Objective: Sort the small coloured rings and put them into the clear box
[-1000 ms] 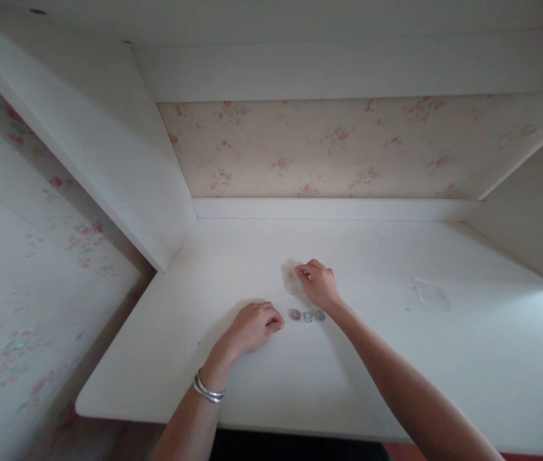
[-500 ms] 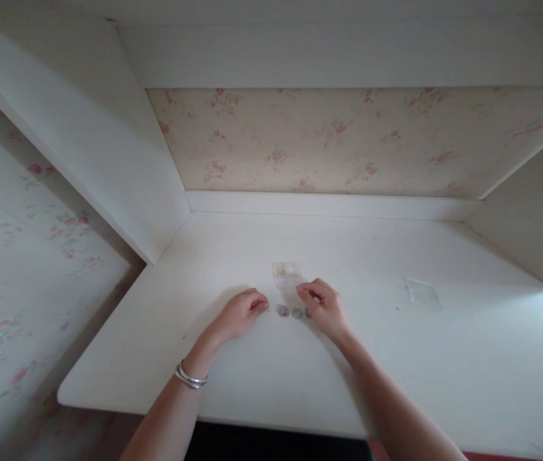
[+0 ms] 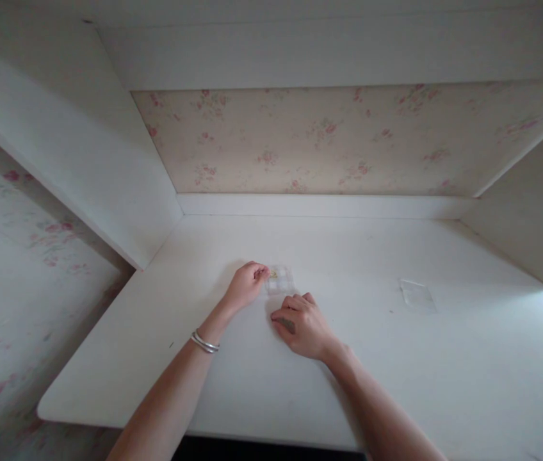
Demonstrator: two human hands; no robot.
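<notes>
Touching clear box (image 3: pixel 281 280) (left hand (image 3: pixel 246 285))

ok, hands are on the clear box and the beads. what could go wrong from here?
1. The left hand only pinches the edge of the clear box; it could slide or tip on the smooth desk.
2. The right hand covers the beads; one could roll away unseen.
3. The clear lid is barely visible and could be knocked.

No legible text anywhere.
</notes>
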